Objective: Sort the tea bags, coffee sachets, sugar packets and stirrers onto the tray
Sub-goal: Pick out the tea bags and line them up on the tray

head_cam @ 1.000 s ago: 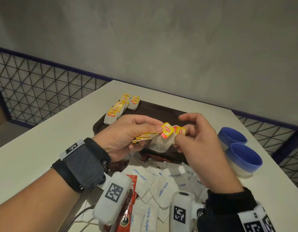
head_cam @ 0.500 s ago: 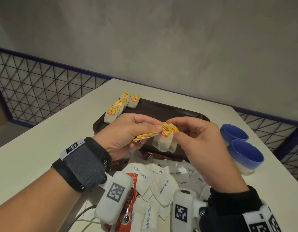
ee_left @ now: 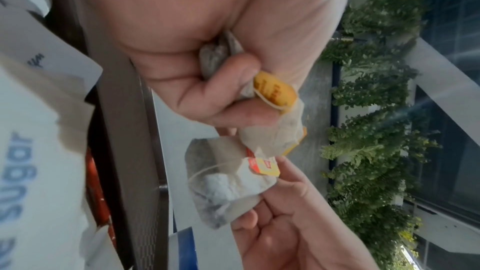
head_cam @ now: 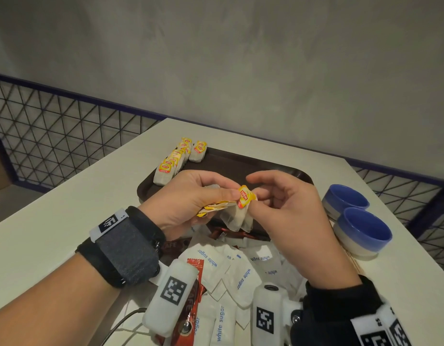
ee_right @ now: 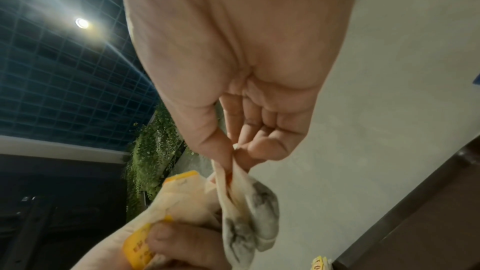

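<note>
My left hand [head_cam: 222, 199] grips a small bundle of tea bags [ee_left: 275, 91] with yellow tags, held above the near edge of the dark brown tray [head_cam: 240, 163]. My right hand [head_cam: 255, 202] pinches the top of another tea bag [head_cam: 237, 218] between thumb and finger, pressed against the bundle. The bag [ee_right: 254, 213] hangs below the right fingertips [ee_right: 226, 151]. A row of tea bags [head_cam: 174, 159] lies on the tray's far left corner. White sugar packets [head_cam: 240, 273] and a red coffee sachet [head_cam: 196, 265] are piled on the table near me. I see no stirrers.
Two blue bowls [head_cam: 345, 198] [head_cam: 363, 228] stand at the right of the tray, near the table's right edge. A wire mesh fence [head_cam: 53, 136] runs beyond the table on the left. A grey wall rises behind.
My right hand has brought its tea bag leftward against the bundle in my left hand. The two yellow tags, apart before, now overlap.
</note>
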A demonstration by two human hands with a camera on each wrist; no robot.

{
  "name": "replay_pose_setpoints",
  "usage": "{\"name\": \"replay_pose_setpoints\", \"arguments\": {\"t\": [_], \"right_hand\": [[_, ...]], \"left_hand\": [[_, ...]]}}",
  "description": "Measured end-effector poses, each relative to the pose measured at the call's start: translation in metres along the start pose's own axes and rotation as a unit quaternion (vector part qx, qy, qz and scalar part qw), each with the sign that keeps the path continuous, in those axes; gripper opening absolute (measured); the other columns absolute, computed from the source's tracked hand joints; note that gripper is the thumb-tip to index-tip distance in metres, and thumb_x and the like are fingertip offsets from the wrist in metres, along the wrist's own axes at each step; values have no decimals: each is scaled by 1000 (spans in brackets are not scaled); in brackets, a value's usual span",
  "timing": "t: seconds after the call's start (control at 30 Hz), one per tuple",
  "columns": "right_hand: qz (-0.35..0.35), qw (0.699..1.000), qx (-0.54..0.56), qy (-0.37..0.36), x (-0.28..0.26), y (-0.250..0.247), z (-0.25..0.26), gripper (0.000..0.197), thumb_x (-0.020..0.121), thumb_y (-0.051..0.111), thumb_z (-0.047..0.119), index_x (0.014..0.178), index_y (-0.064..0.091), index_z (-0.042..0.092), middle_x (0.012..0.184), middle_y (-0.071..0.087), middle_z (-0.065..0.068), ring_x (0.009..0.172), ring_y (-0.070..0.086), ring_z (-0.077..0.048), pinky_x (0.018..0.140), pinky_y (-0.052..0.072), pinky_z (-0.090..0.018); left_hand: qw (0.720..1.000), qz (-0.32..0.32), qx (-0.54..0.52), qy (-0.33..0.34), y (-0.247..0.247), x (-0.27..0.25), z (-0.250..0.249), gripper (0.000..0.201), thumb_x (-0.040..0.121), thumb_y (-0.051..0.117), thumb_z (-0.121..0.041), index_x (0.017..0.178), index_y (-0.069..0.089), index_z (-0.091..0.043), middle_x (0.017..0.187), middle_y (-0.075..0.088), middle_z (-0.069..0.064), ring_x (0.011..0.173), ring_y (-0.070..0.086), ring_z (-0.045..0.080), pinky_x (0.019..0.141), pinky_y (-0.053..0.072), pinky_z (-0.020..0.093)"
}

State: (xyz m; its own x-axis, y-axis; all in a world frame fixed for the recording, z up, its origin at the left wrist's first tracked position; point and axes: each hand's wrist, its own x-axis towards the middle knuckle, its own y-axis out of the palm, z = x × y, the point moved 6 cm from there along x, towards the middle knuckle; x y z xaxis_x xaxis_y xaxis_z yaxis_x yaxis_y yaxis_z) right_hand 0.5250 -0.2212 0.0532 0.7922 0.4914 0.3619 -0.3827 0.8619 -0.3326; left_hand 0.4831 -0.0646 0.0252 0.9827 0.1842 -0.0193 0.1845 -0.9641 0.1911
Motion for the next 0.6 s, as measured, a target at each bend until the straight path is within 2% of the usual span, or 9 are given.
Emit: {"name": "replay_pose_setpoints", "arguments": {"t": [0.07,0.13,0.23,0.3,0.43,0.6], "right_hand": [[2,1000,23,10,0,0,1,35,87,77,5,117,69,22,82,75,-5,80,70,-30,73,62,-38],[-13,999,41,23,1,-3,1,34,89,75,6,117,68,23,85,76,-4,83,71,-27,75,62,-36],[-56,996,55,36,2,-10,0,19,90,73,16,107,73,24,85,76,-3,77,72,-19,68,62,-31],[-58,996,56,45,2,-11,-2,8,91,74,21,98,77,23,83,76,-3,74,72,-16,64,59,-27],[-17,995,76,62,0,-3,-4,5,90,75,17,89,80,16,77,75,-12,67,68,-20,60,59,-29],[-17,995,76,59,1,-2,-4,3,90,76,10,90,79,10,74,73,-19,63,66,-21,61,59,-31]], "left_hand": [[1000,-16,-6,6,-1,0,-2,9,78,78,-13,86,79,-10,67,69,4,40,53,4,34,34,13],[999,-33,-16,13,-4,0,-3,11,80,77,-12,90,78,-8,65,69,2,40,53,3,34,34,12],[998,-54,-25,21,-7,2,-3,10,84,76,-9,94,78,-7,66,70,1,40,52,3,34,34,13],[998,-58,-26,25,-8,1,-3,8,86,76,-8,94,78,-8,67,71,1,40,52,4,34,34,13],[998,-49,-27,31,-6,1,-4,14,80,78,-12,93,78,-7,67,69,4,40,52,4,35,35,14],[999,-39,-23,30,-4,1,-2,22,72,80,-18,91,78,-8,67,68,5,39,51,5,35,34,14]]}}
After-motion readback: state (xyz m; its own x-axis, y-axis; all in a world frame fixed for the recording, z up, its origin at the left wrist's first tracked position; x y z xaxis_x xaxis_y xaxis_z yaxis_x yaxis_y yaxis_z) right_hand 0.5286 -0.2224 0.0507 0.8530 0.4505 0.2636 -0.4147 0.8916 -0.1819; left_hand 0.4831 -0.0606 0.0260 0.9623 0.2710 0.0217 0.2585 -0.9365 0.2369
